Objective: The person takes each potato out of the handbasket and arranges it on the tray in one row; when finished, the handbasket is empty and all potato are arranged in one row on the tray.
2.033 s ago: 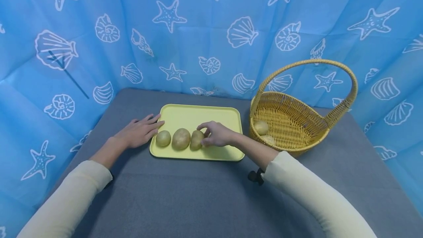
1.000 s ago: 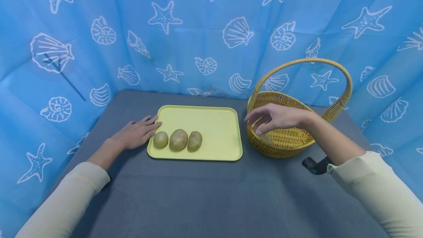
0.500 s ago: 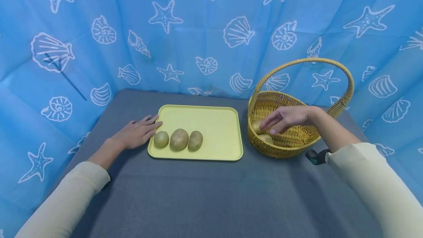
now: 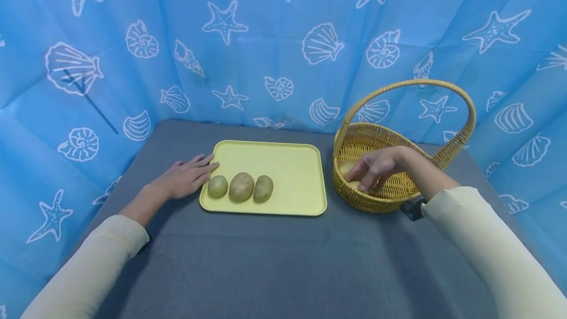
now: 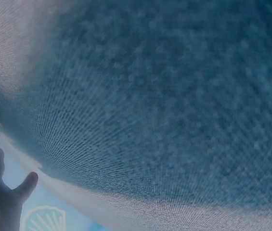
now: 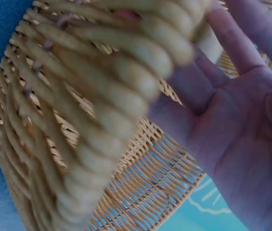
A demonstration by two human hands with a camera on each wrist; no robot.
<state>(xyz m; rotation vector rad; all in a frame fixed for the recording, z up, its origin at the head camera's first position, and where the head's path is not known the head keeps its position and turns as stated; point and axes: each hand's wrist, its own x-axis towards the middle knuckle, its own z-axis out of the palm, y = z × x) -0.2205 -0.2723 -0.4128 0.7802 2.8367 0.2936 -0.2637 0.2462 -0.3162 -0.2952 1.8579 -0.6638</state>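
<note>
Three potatoes lie in a row on the yellow tray: a small one, a larger one and a third. My left hand rests flat on the grey cloth, fingertips at the tray's left edge; in the left wrist view this hand is a dark shape at the corner. My right hand reaches down into the wicker basket, fingers extended over a pale potato. The right wrist view shows the palm open behind the basket rim. Its fingertips are hidden.
Grey cloth covers the table, with a wide bare stretch in front of the tray. A blue curtain with shell and starfish prints closes in the back and both sides. The basket's tall handle arches over my right hand.
My right hand let go of the third potato on the tray, moved right to the basket and lowered into it. The left hand and the three tray potatoes stayed put.
</note>
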